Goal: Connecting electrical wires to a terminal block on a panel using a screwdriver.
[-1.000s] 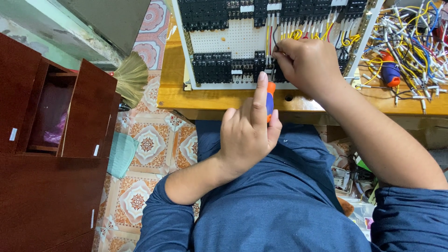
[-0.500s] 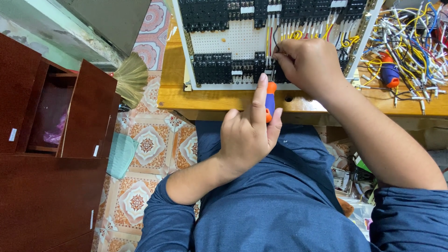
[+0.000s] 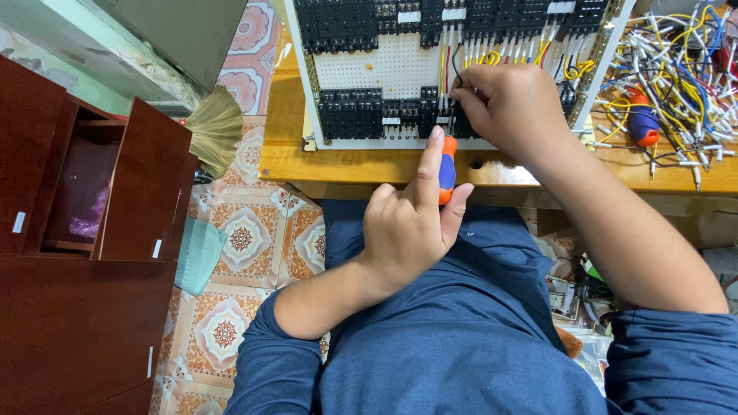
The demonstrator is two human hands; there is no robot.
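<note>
Work in hand: wiring a perforated white panel (image 3: 384,73) that lay on the wooden desk (image 3: 338,163).
Left hand (image 3: 407,230): its grip was closed round an orange-and-blue screwdriver (image 3: 447,167), index finger laid along the handle, the tip aimed at the lower row of black terminal blocks (image 3: 361,114).
Right hand (image 3: 507,104): fingers pinched together on a wire at that same lower row, just beside the screwdriver tip; exactly which wire could not be told.
Done so far, by my judgement: a fair part. Many yellow, red and white wires (image 3: 492,54) already ran down from the upper row of blocks (image 3: 430,19), and both rows were mounted.
Left to do: the left stretch of the panel showed bare holes and no wires, and a heap of loose wires (image 3: 676,69) lay on the desk to the right, so I judged much wiring remained.
Counts: two hands at work; two rows of terminal blocks; two screwdrivers, one held and a second one (image 3: 644,121) lying among the loose wires; one panel; loose wires too many and tangled to count.
Around: a straw broom (image 3: 215,131) and a dark red cabinet (image 3: 84,253) stood on the patterned tile floor (image 3: 238,230).
</note>
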